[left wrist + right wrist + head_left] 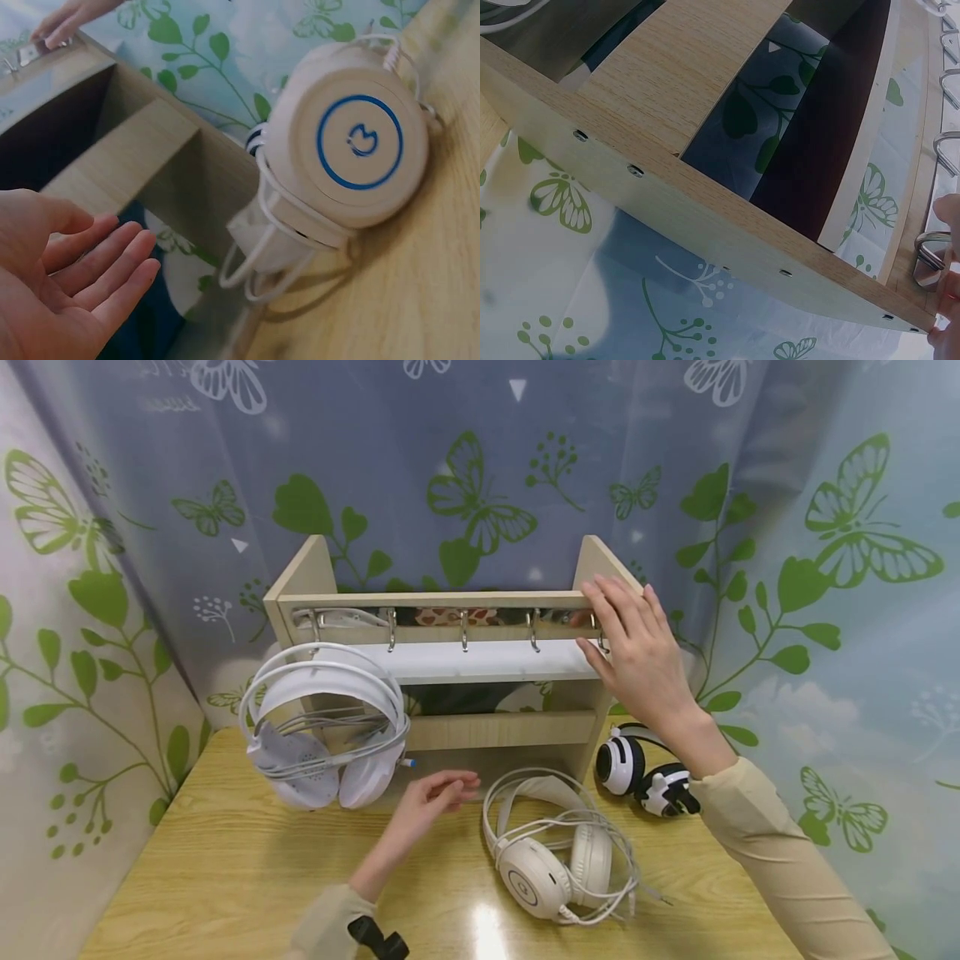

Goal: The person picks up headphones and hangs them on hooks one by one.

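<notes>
My right hand [636, 647] rests on the top right corner of a wooden rack [450, 600], its fingers extended over the rail. The thumb lies near the rightmost metal hook; in the right wrist view, fingers appear beside a hook [933, 251]. My left hand [431, 802] hovers low in front of the rack, palm up with fingers relaxed and nothing in it. White headphones [303, 768], cable wound round them, hang from the leftmost hook. Beige headphones [534, 877], with a loosely looped cable, lie on the table just right of my left hand.
Black and white headphones [622, 764] lie on the wooden table [232, 877] beside the rack's right side, partly behind my right forearm. Bare hooks [464, 631] line the middle of the rail. A patterned curtain [375, 460] hangs close behind and at both sides.
</notes>
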`<state>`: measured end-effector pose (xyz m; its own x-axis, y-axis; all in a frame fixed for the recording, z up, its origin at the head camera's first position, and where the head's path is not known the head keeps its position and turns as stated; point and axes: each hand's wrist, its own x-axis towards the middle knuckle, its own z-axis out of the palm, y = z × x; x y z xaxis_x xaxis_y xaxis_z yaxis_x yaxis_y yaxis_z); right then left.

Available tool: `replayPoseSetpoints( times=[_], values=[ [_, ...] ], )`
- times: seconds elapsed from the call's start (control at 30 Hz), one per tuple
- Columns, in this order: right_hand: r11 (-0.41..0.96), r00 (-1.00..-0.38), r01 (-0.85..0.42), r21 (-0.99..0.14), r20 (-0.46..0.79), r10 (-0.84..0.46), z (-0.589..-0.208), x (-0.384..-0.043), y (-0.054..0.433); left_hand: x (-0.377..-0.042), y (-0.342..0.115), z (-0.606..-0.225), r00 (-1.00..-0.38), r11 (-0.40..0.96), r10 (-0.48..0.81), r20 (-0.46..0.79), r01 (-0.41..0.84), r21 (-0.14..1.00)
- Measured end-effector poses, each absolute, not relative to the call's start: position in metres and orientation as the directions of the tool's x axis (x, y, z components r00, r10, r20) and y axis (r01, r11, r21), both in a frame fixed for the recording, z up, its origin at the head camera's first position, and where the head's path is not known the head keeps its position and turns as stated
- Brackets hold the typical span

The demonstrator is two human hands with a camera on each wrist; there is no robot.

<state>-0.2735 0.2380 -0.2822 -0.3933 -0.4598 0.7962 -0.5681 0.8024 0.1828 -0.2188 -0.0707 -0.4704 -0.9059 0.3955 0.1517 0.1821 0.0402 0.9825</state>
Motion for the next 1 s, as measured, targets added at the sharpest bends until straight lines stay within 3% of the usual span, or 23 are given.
replayPoseSetpoints(
  times=[0.43,1.0],
  values=[
    [0.803,-0.394,-0.565,0.191,0.792,-0.466,-0.282,-0.274,0.239,-0.222,-0.059,-0.503,-0.948,0.071,0.313,0.05,0.076,0.995],
    [0.807,-0.393,-0.556,0.198,0.793,-0.465,-0.283,-0.273,0.238,-0.219,-0.048,-0.521,-0.955,0.111,0.293,-0.046,-0.014,0.994]
  ],
)
